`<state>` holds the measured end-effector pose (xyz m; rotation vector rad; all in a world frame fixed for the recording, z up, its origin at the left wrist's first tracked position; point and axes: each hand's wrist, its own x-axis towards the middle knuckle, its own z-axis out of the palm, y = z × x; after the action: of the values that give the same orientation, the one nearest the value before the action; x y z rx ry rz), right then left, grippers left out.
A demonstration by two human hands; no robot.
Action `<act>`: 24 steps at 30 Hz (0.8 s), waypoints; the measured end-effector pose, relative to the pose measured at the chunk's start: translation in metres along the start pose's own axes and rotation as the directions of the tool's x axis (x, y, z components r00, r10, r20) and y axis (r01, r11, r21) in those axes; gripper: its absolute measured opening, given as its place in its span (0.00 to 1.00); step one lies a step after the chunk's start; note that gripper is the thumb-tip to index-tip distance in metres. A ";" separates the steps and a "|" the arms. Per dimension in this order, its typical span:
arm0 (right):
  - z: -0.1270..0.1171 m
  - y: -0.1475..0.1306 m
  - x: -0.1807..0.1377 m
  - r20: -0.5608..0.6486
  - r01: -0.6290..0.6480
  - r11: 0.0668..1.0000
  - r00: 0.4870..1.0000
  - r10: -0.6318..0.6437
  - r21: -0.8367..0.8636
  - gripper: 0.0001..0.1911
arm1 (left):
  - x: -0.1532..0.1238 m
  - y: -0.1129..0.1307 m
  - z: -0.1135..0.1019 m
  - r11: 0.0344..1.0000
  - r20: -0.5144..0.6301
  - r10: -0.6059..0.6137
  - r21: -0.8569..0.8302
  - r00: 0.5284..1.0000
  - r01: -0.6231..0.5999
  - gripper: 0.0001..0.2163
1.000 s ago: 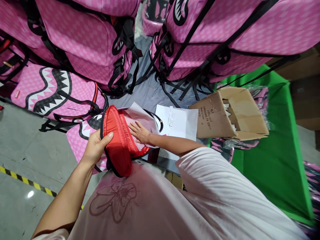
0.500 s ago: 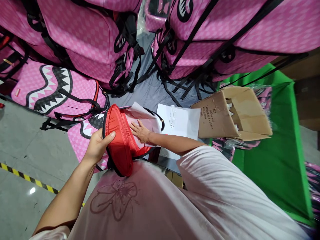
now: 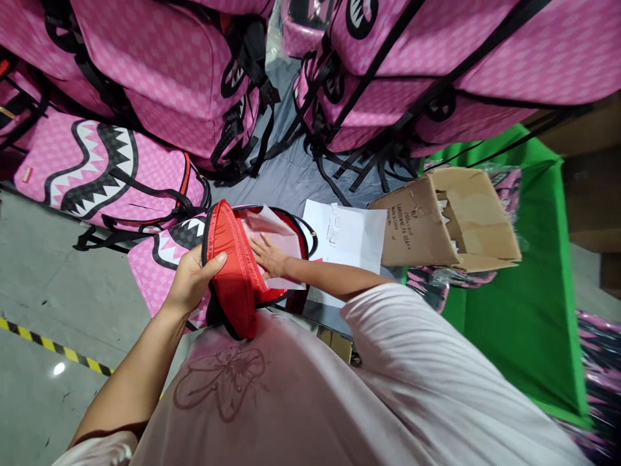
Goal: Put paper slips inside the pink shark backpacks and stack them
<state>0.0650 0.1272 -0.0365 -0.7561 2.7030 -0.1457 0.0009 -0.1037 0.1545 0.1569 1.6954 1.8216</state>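
A pink checkered backpack (image 3: 145,275) with a shark-mouth print lies unzipped in front of me, its red lining (image 3: 228,272) showing. My left hand (image 3: 196,278) grips the edge of the folded-back flap, thumb on the red lining and fingers hidden behind. Inside the opening, my right hand (image 3: 269,255) lies with fingers spread on a white sheet of paper (image 3: 286,243), pressing it against the interior. The sheet's lower part is partly covered by my hand and forearm.
White papers (image 3: 359,236) with small white strips lie right of the backpack, beside an open cardboard box (image 3: 417,223). A green fabric bin (image 3: 524,310) stands at the right. Stacked pink backpacks (image 3: 160,71) line the back; another shark-print backpack (image 3: 97,168) lies left.
My right hand stays on the paper inside the backpack, which now sits slightly deeper in the opening. My left hand keeps its hold on the flap. The view shifts slightly.
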 end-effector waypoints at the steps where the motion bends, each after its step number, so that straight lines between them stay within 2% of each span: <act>1: 0.001 -0.003 0.002 0.017 0.004 1.000 1.000 -0.003 -0.011 0.48 | 0.000 0.000 0.000 1.000 -0.003 0.003 -0.002 1.000 -0.003 0.22; 3: 0.002 -0.004 0.004 0.024 0.040 0.999 0.999 -0.039 -0.020 0.45 | 0.000 -0.001 -0.001 1.000 -0.007 0.004 -0.003 1.000 -0.004 0.21; 5: 0.000 -0.001 0.001 -0.009 0.063 0.998 0.998 -0.064 -0.024 0.47 | -0.001 -0.001 0.000 1.000 -0.006 0.002 -0.008 1.000 -0.002 0.21; 8: -0.006 0.008 -0.005 -0.056 0.034 0.999 0.998 -0.035 -0.021 0.51 | -0.003 0.002 0.011 1.000 0.009 -0.004 -0.028 1.000 0.004 0.20; 11: -0.013 0.010 -0.011 -0.052 0.013 1.000 0.999 -0.013 -0.005 0.44 | -0.003 0.005 0.026 0.998 0.022 -0.034 -0.045 0.999 0.035 0.19; 13: -0.019 0.010 -0.021 -0.068 0.005 1.000 0.998 -0.005 -0.001 0.40 | -0.001 0.003 0.027 0.995 -0.011 -0.066 -0.078 0.998 0.065 0.21; 15: -0.026 0.011 -0.038 -0.113 -0.015 1.000 0.993 0.016 0.004 0.37 | 0.005 -0.005 0.017 0.990 -0.081 -0.104 -0.105 0.991 0.095 0.25; 17: -0.031 0.013 -0.062 -0.186 -0.090 0.996 0.978 0.093 0.027 0.32 | 0.012 -0.017 -0.005 0.989 -0.148 -0.138 -0.068 0.979 0.129 0.28; 19: -0.033 0.016 -0.088 -0.266 -0.227 0.970 0.933 0.242 0.085 0.26 | 0.021 -0.028 -0.029 0.986 -0.207 -0.120 0.089 0.971 0.141 0.32; 20: -0.032 0.017 -0.099 -0.296 -0.304 0.946 0.898 0.325 0.116 0.24 | 0.025 -0.031 -0.039 0.963 -0.240 -0.071 0.238 0.968 0.130 0.33; 21: -0.031 0.019 -0.109 -0.313 -0.371 0.919 0.864 0.394 0.135 0.22 | 0.028 -0.032 -0.045 0.900 -0.263 0.010 0.423 0.965 0.106 0.34; 22: -0.029 0.020 -0.116 -0.321 -0.416 0.900 0.841 0.436 0.131 0.21 | 0.031 -0.032 -0.047 0.782 -0.253 0.117 0.619 0.960 0.068 0.33; 23: -0.026 0.021 -0.121 -0.322 -0.438 0.893 0.834 0.448 0.105 0.20 | 0.034 -0.030 -0.045 0.617 -0.186 0.225 0.787 0.956 0.008 0.31; 24: -0.024 0.023 -0.124 -0.320 -0.442 0.895 0.841 0.437 0.061 0.20 | 0.037 -0.027 -0.040 0.430 -0.053 0.293 0.899 0.955 -0.082 0.28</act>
<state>0.1457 0.2115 0.0178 -0.0943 3.1136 -0.1496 -0.0386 -0.1198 0.1107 0.6483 2.7531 0.8502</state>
